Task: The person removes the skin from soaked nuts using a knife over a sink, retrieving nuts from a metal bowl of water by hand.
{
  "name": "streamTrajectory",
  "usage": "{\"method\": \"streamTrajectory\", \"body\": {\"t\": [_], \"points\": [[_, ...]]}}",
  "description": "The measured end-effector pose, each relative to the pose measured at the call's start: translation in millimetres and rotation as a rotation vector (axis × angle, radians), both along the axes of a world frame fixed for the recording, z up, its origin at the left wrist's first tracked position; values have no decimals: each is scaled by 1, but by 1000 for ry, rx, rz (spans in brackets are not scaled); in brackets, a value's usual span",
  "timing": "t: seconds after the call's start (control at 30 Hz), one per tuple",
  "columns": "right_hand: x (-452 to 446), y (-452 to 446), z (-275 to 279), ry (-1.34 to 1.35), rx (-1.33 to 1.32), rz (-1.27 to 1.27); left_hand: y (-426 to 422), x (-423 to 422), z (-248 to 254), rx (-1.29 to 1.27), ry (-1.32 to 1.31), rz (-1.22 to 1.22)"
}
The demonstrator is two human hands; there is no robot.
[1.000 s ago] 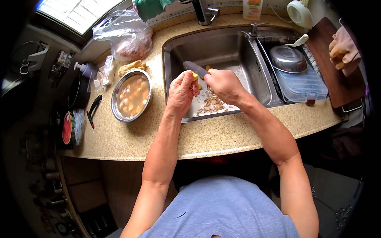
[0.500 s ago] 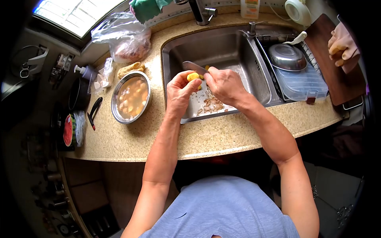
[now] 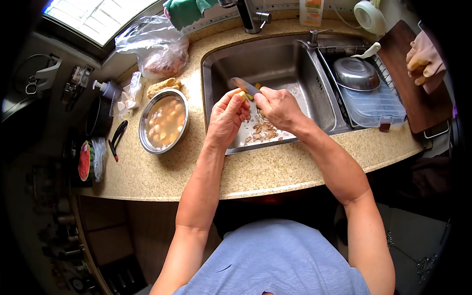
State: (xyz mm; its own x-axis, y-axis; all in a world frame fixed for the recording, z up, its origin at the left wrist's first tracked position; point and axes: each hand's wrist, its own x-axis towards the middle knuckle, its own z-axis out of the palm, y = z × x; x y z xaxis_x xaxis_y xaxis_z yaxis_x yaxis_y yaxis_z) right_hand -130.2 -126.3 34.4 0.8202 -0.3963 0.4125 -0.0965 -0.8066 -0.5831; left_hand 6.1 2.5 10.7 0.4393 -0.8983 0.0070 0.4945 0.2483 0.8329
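Observation:
Over the sink [image 3: 319, 110], my left hand [image 3: 228, 115] pinches a small yellow vegetable piece [image 3: 242, 95]; most of it is now hidden by the fingers, and its exact kind is unclear. My right hand [image 3: 280, 105] is wrapped round the handle of a knife [image 3: 246, 86]. The blade points up and left, close against the yellow piece. Below the hands, brown peelings [image 3: 263, 132] lie on the sink floor, with a few yellow bits behind them. Left of the sink stands a metal bowl [image 3: 142, 137] of cloudy water with several pale and orange pieces in it.
Behind the bowl lie a knobbly tan item [image 3: 163, 86] and a plastic bag [image 3: 160, 54]. A black-handled peeler-like tool [image 3: 117, 140] and a cut watermelon [image 3: 85, 161] are at left. The tap [image 3: 249, 17] rises behind the sink; a dish rack [image 3: 339, 93] is at right.
My left hand has turned, so its fingers cover more of the yellow piece. The knife has shifted slightly right and down with my right hand. The view has moved a little.

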Motion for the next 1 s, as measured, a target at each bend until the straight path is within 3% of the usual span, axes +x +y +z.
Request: {"method": "streamTrajectory", "body": {"t": [0.07, 0.17, 0.3, 0.57, 0.7, 0.8, 1.0], "points": [[0, 3, 5, -35, 337, -29, -1, 1, 0, -13, 44, -27], [1, 4, 2, -24, 228, -1, 0, 1, -1, -42, 49, -50], [-2, 2, 8, 42, 292, -41, 0, -3, 3, -40, 50, -65], [-4, -5, 9, 96, -11, 59, 2, 1, 0, -5, -81, -77], [-7, -2, 21, 43, 7, 82, 2, 2, 1, -9, -137, -85], [-6, -6, 21, 175, -12, 86, 5, 0, 5, 14, -166, -101], [-7, -6, 17, 53, -19, 117, 5, 0, 5, 25, -196, -127]]}}
